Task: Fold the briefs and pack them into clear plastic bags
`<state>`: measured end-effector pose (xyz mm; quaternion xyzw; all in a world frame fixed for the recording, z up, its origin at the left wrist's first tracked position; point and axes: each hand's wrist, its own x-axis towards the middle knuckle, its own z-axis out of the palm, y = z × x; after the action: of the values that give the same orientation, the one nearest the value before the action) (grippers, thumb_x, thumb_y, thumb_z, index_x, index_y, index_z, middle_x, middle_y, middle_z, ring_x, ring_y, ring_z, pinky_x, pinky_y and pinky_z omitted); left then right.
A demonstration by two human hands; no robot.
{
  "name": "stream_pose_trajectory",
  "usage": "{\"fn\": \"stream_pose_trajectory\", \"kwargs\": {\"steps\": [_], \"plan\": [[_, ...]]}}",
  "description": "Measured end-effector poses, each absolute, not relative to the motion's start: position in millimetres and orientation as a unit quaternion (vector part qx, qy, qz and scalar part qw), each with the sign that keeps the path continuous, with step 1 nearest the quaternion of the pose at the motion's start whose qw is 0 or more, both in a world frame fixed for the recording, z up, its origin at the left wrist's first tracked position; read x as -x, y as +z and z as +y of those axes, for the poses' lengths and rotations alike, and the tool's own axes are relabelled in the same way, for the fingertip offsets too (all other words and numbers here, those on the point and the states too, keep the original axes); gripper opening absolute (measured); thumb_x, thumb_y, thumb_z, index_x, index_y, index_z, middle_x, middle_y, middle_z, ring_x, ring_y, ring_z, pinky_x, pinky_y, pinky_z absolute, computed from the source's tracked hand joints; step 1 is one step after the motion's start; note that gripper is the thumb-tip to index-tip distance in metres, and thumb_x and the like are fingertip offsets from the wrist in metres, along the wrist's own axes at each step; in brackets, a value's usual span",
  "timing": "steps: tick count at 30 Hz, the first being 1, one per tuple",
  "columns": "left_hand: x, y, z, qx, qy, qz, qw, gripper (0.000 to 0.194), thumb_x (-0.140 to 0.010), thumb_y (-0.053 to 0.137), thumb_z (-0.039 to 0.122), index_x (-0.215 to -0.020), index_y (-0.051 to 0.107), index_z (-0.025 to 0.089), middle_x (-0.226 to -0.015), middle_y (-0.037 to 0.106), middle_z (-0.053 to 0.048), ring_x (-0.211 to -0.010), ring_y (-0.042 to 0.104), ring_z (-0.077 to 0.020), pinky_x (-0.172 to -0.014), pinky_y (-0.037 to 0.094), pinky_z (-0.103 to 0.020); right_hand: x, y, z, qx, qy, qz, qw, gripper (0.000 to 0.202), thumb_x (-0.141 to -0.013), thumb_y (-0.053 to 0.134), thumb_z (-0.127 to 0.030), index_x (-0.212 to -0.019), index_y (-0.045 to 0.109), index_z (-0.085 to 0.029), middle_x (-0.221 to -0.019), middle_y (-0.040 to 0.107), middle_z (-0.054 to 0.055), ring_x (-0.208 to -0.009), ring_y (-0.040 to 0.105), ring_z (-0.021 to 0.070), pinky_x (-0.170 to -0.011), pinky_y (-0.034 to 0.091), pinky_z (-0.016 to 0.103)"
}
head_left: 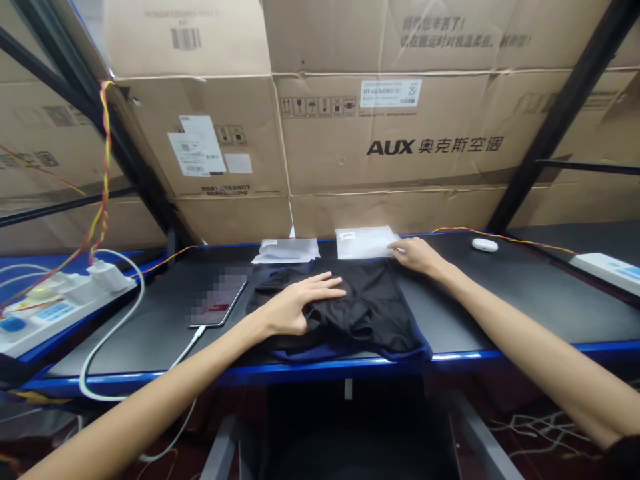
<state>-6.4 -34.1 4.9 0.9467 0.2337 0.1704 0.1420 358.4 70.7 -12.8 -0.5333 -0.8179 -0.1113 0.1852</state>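
A black garment with dark blue edges [380,300] lies spread near the front of the black table, its kind not clear. Flat on its left part rests my left hand [307,300], fingers stretched out. My right hand [415,255] reaches past the garment's far right corner and pinches the right edge of a white packet [364,243] with a small printed label. Left of it, a second stack of white packets [286,251] sits behind the garment.
A phone [220,303] on a white cable lies at left, near a power strip [65,303] with plugs. To the right are a white earbud case [485,245] and another power strip [610,270]. Cardboard sheets [330,160] stand behind the table between black metal posts.
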Motion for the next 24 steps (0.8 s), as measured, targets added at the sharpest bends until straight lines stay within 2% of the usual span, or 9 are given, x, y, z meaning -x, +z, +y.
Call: {"fn": "stream_pose_trajectory", "kwargs": {"steps": [4,9,13,16,21,24], "plan": [[2,8,-34,-0.950,0.136,0.250,0.127,0.078,-0.066,0.056,0.002,-0.140,0.054,0.025,-0.154,0.043,-0.002,-0.147,0.031,-0.0262,-0.118,0.035,-0.045,-361,-17,73,0.545,-0.100,-0.815,0.171,0.037,-0.089,0.048,-0.020,-0.115,0.074,-0.017,-0.112,0.075,0.011,-0.104,0.071,0.0286,-0.097,0.053,0.040],[-4,15,-35,-0.946,0.142,0.279,0.087,0.067,-0.072,0.055,0.002,-0.135,0.059,0.026,-0.146,0.054,-0.001,-0.138,0.048,-0.0229,-0.114,0.041,-0.038,-359,-13,64,0.530,-0.102,-0.819,0.195,0.042,-0.093,0.045,-0.022,-0.128,0.066,-0.016,-0.134,0.064,0.010,-0.129,0.057,0.0261,-0.110,0.045,0.040],[-20,31,-34,-0.926,0.192,0.320,0.063,0.061,-0.075,0.052,0.002,-0.131,0.062,0.025,-0.133,0.065,-0.001,-0.122,0.062,-0.0185,-0.108,0.046,-0.030,-357,-7,43,0.468,-0.072,-0.841,0.260,0.038,-0.093,0.047,-0.026,-0.122,0.069,-0.019,-0.128,0.068,0.010,-0.125,0.060,0.0292,-0.109,0.045,0.048],[-44,39,-34,-0.900,0.204,0.384,0.003,0.052,-0.077,0.055,0.008,-0.127,0.064,0.022,-0.126,0.070,-0.004,-0.113,0.067,-0.0229,-0.100,0.052,-0.033,-354,-5,25,0.430,-0.040,-0.860,0.271,0.034,-0.090,0.051,-0.027,-0.117,0.072,-0.022,-0.124,0.070,0.009,-0.120,0.063,0.0289,-0.106,0.048,0.046],[-87,28,-37,-0.885,0.083,0.445,-0.106,0.037,-0.078,0.054,0.009,-0.113,0.065,0.014,-0.110,0.071,-0.013,-0.094,0.070,-0.0295,-0.078,0.057,-0.039,-348,-10,5,0.401,0.009,-0.886,0.232,0.036,-0.091,0.054,-0.032,-0.121,0.071,-0.024,-0.129,0.068,0.007,-0.122,0.062,0.0277,-0.108,0.047,0.046],[-94,17,-37,-0.899,0.036,0.424,-0.104,0.042,-0.076,0.056,0.011,-0.117,0.062,0.012,-0.111,0.069,-0.016,-0.100,0.067,-0.0318,-0.077,0.057,-0.040,-345,-12,2,0.404,0.039,-0.894,0.191,0.039,-0.092,0.053,-0.034,-0.125,0.069,-0.021,-0.135,0.063,0.009,-0.130,0.055,0.0304,-0.112,0.043,0.049]]}}
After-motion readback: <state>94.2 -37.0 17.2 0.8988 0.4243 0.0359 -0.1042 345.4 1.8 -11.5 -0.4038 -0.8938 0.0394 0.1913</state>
